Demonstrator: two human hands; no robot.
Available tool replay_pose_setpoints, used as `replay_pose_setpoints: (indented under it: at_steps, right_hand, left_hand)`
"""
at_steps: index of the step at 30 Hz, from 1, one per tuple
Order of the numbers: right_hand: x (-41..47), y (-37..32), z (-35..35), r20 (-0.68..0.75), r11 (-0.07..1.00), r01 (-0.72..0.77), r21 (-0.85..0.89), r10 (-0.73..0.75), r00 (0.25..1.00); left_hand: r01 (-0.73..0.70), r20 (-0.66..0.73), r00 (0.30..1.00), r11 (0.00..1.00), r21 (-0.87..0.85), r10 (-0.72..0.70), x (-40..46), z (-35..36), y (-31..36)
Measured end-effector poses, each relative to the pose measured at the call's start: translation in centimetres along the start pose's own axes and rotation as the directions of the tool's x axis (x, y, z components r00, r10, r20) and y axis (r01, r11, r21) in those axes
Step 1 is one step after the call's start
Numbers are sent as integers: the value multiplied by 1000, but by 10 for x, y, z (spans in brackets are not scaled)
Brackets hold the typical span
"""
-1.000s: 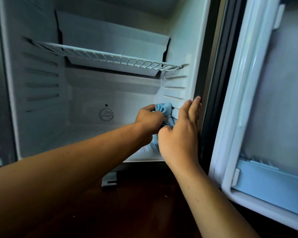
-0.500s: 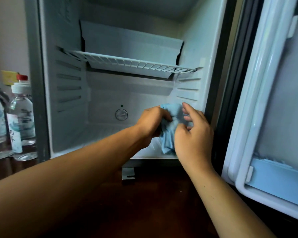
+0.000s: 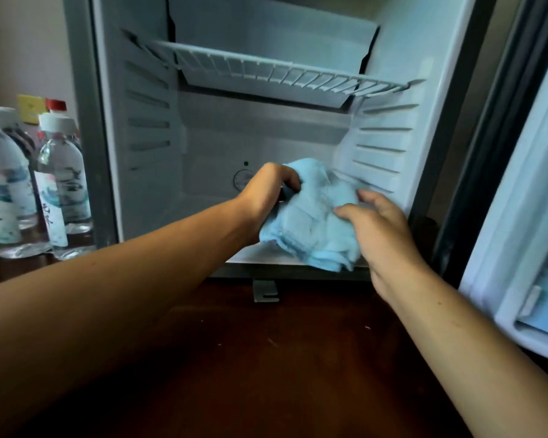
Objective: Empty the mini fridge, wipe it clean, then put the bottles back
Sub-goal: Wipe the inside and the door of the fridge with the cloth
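A dark reddish-brown wooden tabletop carries everything here, its surface glossy and flecked with a few small pale specks. At about twelve o'clock stands the open white mini fridge, its base resting on the wood, with a small grey metal foot bracket poking out in front beneath its lower edge. At about ten o'clock, just beside the fridge's left wall, a cluster of clear plastic water bottles with white caps stands upright on the wood, one red-capped bottle behind them.
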State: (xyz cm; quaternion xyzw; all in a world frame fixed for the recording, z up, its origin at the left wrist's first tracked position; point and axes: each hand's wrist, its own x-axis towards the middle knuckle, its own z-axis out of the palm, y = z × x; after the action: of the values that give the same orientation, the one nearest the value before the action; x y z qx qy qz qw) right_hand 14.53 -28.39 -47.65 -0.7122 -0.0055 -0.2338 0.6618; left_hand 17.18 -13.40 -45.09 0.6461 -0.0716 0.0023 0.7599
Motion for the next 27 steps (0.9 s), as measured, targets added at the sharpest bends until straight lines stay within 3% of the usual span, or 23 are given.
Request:
replay_pose_setpoints:
  at_steps: [6,10,16,19,22,27]
  right_hand:
    - [-12,8,4,-35,959,171,-226,-184,982]
    - [-20,21,5,-66,955,72,-289,-95,993]
    - [-29,21,11,-140,945,3,-328,-51,989]
    - [-40,18,15,-150,926,-14,-378,-46,988]
    - [-45,7,14,-97,919,-96,-383,63,993]
    - [-48,-39,11,-58,886,-208,-413,203,977]
  left_hand:
    - [59,30,998,990,130,-63,11,-12,-7]
    - [165,42,983,955,247,-181,13,-11,-16]
    - [190,132,968,966,172,-214,-4,-2,-11]
    - [173,66,977,930,324,-205,-19,-5,-7]
    - [143,54,981,887,439,-184,-30,-7,1]
    - [209,-14,973,854,476,-231,-51,-6,35]
